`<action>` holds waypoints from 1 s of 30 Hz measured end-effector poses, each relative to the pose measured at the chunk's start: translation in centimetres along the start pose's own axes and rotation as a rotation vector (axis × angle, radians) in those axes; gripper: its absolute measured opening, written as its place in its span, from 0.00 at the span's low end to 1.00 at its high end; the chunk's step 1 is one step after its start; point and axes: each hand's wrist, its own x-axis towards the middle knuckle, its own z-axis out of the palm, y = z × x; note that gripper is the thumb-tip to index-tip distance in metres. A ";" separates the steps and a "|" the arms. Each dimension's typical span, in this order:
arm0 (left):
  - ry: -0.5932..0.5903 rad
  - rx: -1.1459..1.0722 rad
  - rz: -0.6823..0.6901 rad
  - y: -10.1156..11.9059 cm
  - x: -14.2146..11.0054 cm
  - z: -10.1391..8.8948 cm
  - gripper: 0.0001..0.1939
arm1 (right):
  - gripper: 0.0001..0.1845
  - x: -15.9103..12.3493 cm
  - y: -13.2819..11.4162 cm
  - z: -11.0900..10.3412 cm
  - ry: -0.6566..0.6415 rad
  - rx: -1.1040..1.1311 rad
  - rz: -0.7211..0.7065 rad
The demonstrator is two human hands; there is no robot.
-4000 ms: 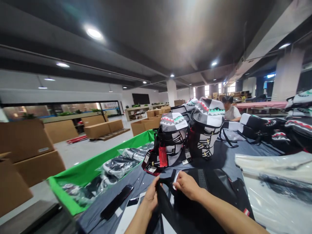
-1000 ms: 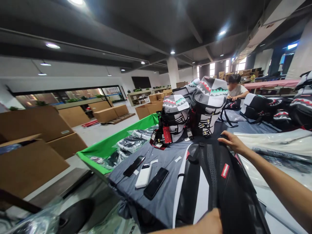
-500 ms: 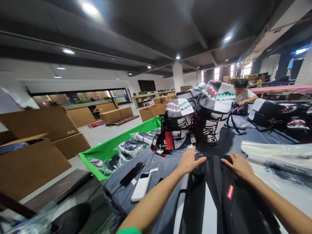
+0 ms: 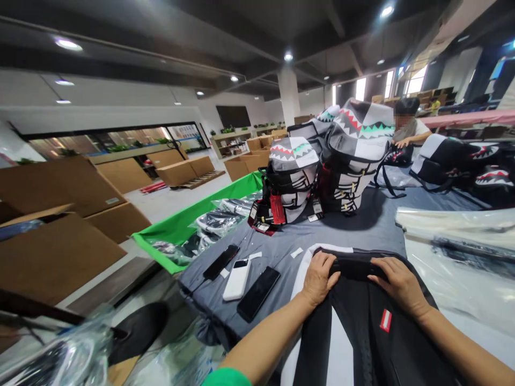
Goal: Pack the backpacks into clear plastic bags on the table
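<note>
A black and white backpack (image 4: 364, 327) lies flat on the grey-covered table (image 4: 281, 252) in front of me. My left hand (image 4: 318, 279) is closed over the left of its top edge. My right hand (image 4: 400, 284) grips the same black top edge on the right. A small red label (image 4: 385, 319) shows on the strap below my right hand. Two upright grey backpacks with shark-teeth print (image 4: 292, 179) (image 4: 356, 155) stand farther back on the table.
A white power bank (image 4: 237, 279) and two black phones (image 4: 258, 300) (image 4: 220, 261) lie left of the backpack. A green bin (image 4: 181, 236) holds bagged backpacks. Clear plastic bags (image 4: 454, 257) lie at right. Cardboard boxes (image 4: 52, 252) stand left. A person (image 4: 406, 128) works at the far end.
Both hands have drawn back toward me and closed on the backpack's top edge, pulling it nearer. A second ago my right hand alone was stretched out at the far end.
</note>
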 end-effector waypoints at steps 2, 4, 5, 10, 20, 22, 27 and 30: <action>-0.142 0.098 0.004 -0.1 -0.6 0.0 0.15 | 0.15 -1.5 -0.3 -0.4 -0.075 0.036 0.002; -0.299 0.174 -0.005 -0.7 0.3 0.5 0.13 | 0.16 -2.4 0.3 -0.1 -0.185 0.061 0.037; -0.364 0.192 -0.010 -1.1 1.3 1.0 0.13 | 0.17 -2.5 0.9 0.4 -0.256 0.059 0.063; -0.504 0.221 -0.070 -2.4 7.4 4.4 0.16 | 0.19 -0.4 5.3 4.8 -0.473 -0.053 0.188; -0.712 0.144 -0.145 5.6 6.7 4.6 0.51 | 0.19 2.1 6.2 7.8 -0.432 -0.175 0.330; -0.764 0.145 -0.170 5.7 6.2 5.2 0.48 | 0.17 2.3 6.1 7.0 -0.423 -0.169 0.348; -0.571 0.188 -0.133 4.8 5.1 6.2 0.41 | 0.26 3.4 9.1 2.3 -0.478 -0.174 0.385; -0.495 0.194 -0.122 4.8 4.1 6.6 0.40 | 0.34 5.0 11.8 1.6 -0.630 -0.162 0.404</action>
